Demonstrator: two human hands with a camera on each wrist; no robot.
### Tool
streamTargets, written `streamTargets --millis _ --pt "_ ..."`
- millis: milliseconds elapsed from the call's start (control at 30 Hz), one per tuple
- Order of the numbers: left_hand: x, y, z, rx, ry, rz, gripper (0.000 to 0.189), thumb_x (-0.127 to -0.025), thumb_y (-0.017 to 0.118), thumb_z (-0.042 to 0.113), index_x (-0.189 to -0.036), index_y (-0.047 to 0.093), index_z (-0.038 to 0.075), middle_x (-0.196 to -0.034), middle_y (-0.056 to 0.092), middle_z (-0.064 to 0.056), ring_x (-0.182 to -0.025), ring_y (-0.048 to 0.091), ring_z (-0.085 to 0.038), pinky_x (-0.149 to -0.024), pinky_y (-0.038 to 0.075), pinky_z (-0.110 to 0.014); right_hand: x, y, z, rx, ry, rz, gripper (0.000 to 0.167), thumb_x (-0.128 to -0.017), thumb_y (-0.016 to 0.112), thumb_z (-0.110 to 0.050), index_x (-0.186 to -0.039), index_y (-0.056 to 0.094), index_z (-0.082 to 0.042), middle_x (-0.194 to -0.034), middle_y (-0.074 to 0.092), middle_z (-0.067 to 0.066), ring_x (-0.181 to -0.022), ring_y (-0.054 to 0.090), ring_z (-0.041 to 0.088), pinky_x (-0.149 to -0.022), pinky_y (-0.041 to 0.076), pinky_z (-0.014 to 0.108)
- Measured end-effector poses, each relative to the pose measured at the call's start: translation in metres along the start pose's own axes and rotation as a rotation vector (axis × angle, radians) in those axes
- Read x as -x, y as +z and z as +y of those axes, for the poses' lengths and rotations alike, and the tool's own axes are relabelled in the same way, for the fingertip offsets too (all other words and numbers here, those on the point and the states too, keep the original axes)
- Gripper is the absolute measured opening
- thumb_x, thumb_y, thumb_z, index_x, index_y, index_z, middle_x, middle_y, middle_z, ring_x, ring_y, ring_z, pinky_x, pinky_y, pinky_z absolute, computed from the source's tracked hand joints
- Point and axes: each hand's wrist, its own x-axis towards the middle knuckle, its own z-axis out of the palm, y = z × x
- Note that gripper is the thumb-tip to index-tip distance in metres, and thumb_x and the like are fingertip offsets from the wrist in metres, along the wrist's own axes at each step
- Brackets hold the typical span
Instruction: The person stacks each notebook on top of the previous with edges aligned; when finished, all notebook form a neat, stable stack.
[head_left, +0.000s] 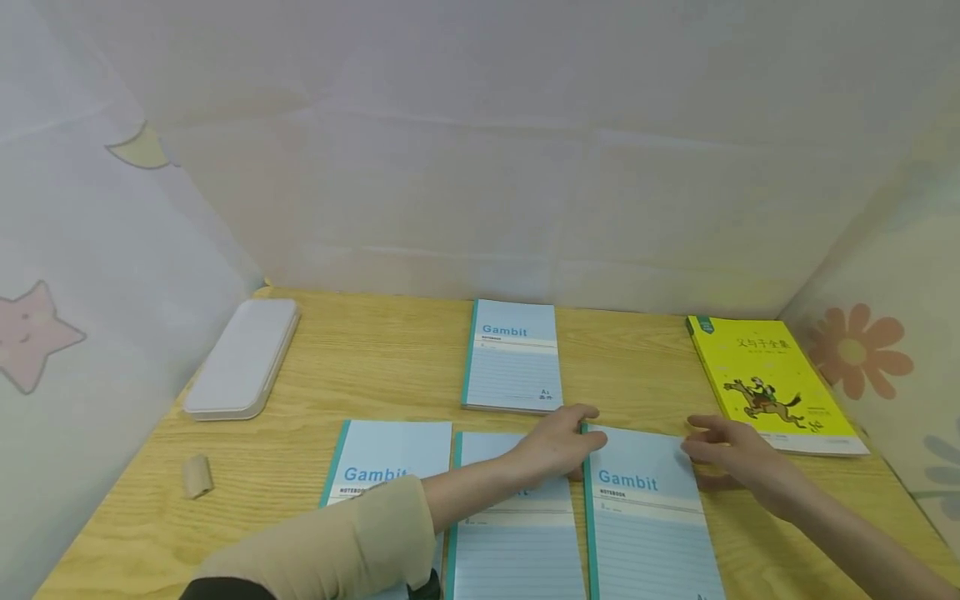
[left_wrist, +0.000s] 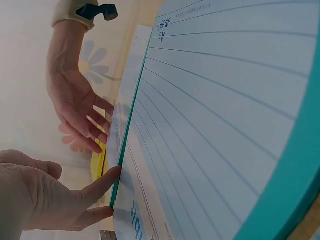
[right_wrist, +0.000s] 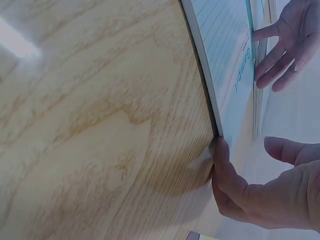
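Three light-blue Gambit notebooks lie in a front row: a left notebook [head_left: 397,442], a middle notebook [head_left: 517,550] and a right notebook [head_left: 648,533]. My left hand [head_left: 557,443] reaches across the middle one, its fingertips at the teal spine of the right notebook near its top corner. At that notebook's opposite edge is my right hand [head_left: 738,462], fingers extended against its side. In the right wrist view, the right hand [right_wrist: 270,192] touches the notebook's corner with its fingertips, thumb raised. The left sleeve and forearm hide parts of the left and middle notebooks.
Another Gambit notebook [head_left: 513,358], apparently a stack, lies behind the row. A yellow book [head_left: 780,375] with a horse picture is at the back right. On the left are a white flat case [head_left: 243,358] and a small tan block [head_left: 197,477]. Fabric walls border the wooden table [head_left: 360,358].
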Motion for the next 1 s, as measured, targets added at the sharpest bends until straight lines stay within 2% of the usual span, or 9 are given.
streamTargets --millis 133,200,367,400,533,633,767,867,1000 --pt "-0.001 0.001 0.000 0.075 -0.013 0.006 0.052 -0.102 0.060 0.022 -0.151 0.049 0.007 -0.145 0.055 -0.018 -0.061 0.064 -0.022 -0.078 0.058 -0.032 -0.004 -0.003 0.002 0.023 0.039 -0.005 0.075 -0.104 0.061 -0.027 -0.156 0.024 0.013 -0.147 0.040 0.038 -0.120 0.065 0.036 -0.090 0.063 0.042" --pt "-0.002 0.002 -0.001 0.122 -0.026 0.017 0.054 -0.102 0.061 0.020 -0.152 0.047 0.006 -0.151 0.051 -0.019 -0.072 0.067 -0.024 -0.086 0.060 -0.037 -0.004 -0.004 0.003 0.030 0.034 -0.008 0.074 -0.102 0.064 -0.026 -0.154 0.028 0.013 -0.145 0.041 0.037 -0.114 0.067 0.029 -0.088 0.063 0.040" --pt "-0.005 0.000 -0.005 0.268 -0.068 0.036 0.064 -0.100 0.062 0.015 -0.158 0.036 0.004 -0.158 0.044 -0.022 -0.084 0.071 -0.024 -0.083 0.063 -0.037 -0.005 -0.008 0.006 0.022 0.022 -0.032 0.075 -0.099 0.069 -0.021 -0.154 0.031 0.013 -0.126 0.053 0.023 -0.099 0.064 0.016 -0.081 0.062 0.032" --pt "-0.006 -0.001 -0.006 0.298 -0.072 0.033 0.065 -0.100 0.062 0.014 -0.158 0.035 0.002 -0.158 0.044 -0.022 -0.082 0.072 -0.025 -0.079 0.064 -0.034 -0.006 -0.010 0.007 0.014 0.027 -0.044 0.076 -0.099 0.069 -0.020 -0.154 0.029 0.014 -0.124 0.055 0.020 -0.098 0.064 0.015 -0.080 0.062 0.031" --pt "-0.007 -0.005 -0.010 0.344 -0.063 -0.024 0.058 -0.100 0.061 0.011 -0.153 0.042 -0.005 -0.146 0.058 -0.021 -0.095 0.074 -0.022 -0.086 0.063 -0.033 -0.011 -0.019 0.011 -0.065 0.062 -0.116 0.080 -0.099 0.069 -0.020 -0.152 0.025 0.019 -0.119 0.066 0.009 -0.098 0.067 0.013 -0.082 0.062 0.031" --pt "-0.009 -0.007 -0.012 0.338 -0.041 -0.073 0.045 -0.101 0.060 0.008 -0.143 0.056 -0.004 -0.131 0.070 -0.015 -0.102 0.074 -0.019 -0.092 0.062 -0.034 -0.014 -0.026 0.013 -0.161 0.074 -0.197 0.060 -0.101 0.066 -0.022 -0.144 0.044 0.014 -0.116 0.074 0.004 -0.097 0.071 0.013 -0.085 0.063 0.030" --pt "-0.009 -0.010 -0.012 0.294 -0.016 -0.095 0.040 -0.100 0.063 0.009 -0.139 0.062 0.002 -0.118 0.077 -0.008 -0.104 0.072 -0.013 -0.100 0.058 -0.035 -0.017 -0.031 0.012 -0.262 0.058 -0.292 0.022 -0.105 0.061 -0.025 -0.112 0.067 -0.005 -0.106 0.080 0.000 -0.094 0.075 0.012 -0.083 0.063 0.029" --pt "-0.010 -0.014 -0.011 0.288 -0.002 -0.099 0.045 -0.099 0.064 0.009 -0.144 0.059 0.005 -0.113 0.076 -0.008 -0.103 0.073 -0.016 -0.101 0.058 -0.037 -0.019 -0.034 0.007 -0.266 0.048 -0.308 0.018 -0.106 0.058 -0.026 -0.102 0.065 -0.011 -0.104 0.080 0.000 -0.092 0.076 0.012 -0.082 0.064 0.029" --pt "-0.013 -0.018 -0.010 0.339 0.008 -0.129 0.057 -0.098 0.065 0.007 -0.153 0.049 0.009 -0.111 0.071 -0.011 -0.102 0.076 -0.025 -0.092 0.062 -0.040 -0.021 -0.039 -0.004 -0.211 0.038 -0.263 0.020 -0.106 0.058 -0.029 -0.106 0.063 -0.009 -0.103 0.080 0.000 -0.090 0.076 0.013 -0.082 0.064 0.029"
